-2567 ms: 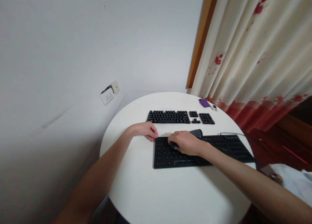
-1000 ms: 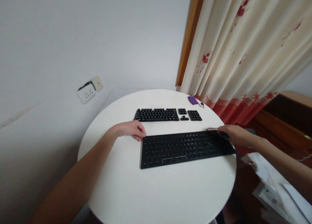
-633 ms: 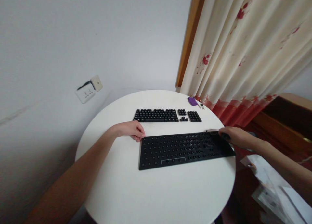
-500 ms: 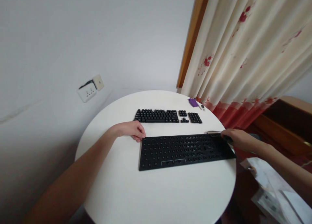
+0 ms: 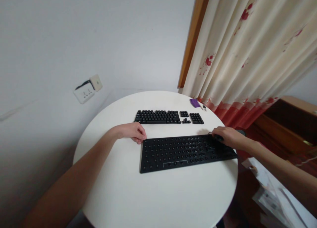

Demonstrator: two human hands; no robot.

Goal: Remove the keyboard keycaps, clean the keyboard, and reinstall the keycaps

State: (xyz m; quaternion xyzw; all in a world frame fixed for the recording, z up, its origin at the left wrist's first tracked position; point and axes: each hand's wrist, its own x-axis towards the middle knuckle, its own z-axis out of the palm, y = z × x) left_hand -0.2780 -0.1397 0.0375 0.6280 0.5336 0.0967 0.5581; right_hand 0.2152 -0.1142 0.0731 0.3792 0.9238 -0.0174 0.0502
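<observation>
A black keyboard base [image 5: 173, 157] with its keycaps off lies slightly tilted across the white round table. My left hand [image 5: 135, 133] is closed at its far left corner, with curled fingertips holding that corner. Over the far right part of the base, my right hand [image 5: 226, 137] is closed around a dark tool [image 5: 218, 137]. One dark end shows below the fingers and another part sticks out behind the hand; its kind I cannot make out. Behind the base lie the removed black keycaps, in a large main block [image 5: 157, 117], a small cluster [image 5: 184, 114] and a number-pad block [image 5: 196, 118].
A purple cloth [image 5: 194, 103] and a small dark-and-white item [image 5: 204, 107] lie near the table's [image 5: 158, 198] far right edge. A wall with a socket [image 5: 84, 93] borders the far left. Curtains [image 5: 223, 56] hang at the right, above a white bag [image 5: 272, 195].
My right hand has moved left with the dark tool, further over the base's right part. My left hand stays at the corner. The whole view has shifted slightly.
</observation>
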